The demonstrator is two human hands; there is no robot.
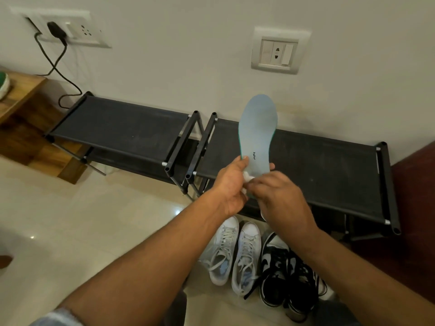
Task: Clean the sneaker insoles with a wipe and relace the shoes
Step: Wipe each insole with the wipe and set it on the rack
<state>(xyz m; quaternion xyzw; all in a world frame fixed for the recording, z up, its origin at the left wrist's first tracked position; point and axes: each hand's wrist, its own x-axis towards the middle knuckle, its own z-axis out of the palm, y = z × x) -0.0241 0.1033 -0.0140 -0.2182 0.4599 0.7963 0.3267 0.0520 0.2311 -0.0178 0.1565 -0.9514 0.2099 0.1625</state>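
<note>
Head view: gripping the insole (257, 130) by its heel with left hand (231, 184), toe end up toward 12 o'clock. Pinching the wipe (249, 176) against that heel with right hand (280, 198), from 4 o'clock. Down at 6 o'clock, white sneakers (233, 252) beside black sneakers (284, 274).

Left rack (122, 128) and right rack (329, 165): 2 black shoe racks side by side along the wall.
Above them I see a wall socket (275, 51) and a black charger (56, 29) plugged into a switchboard (80, 31), its cable (58, 69) drooping beside a wooden shelf (21, 90).
</note>
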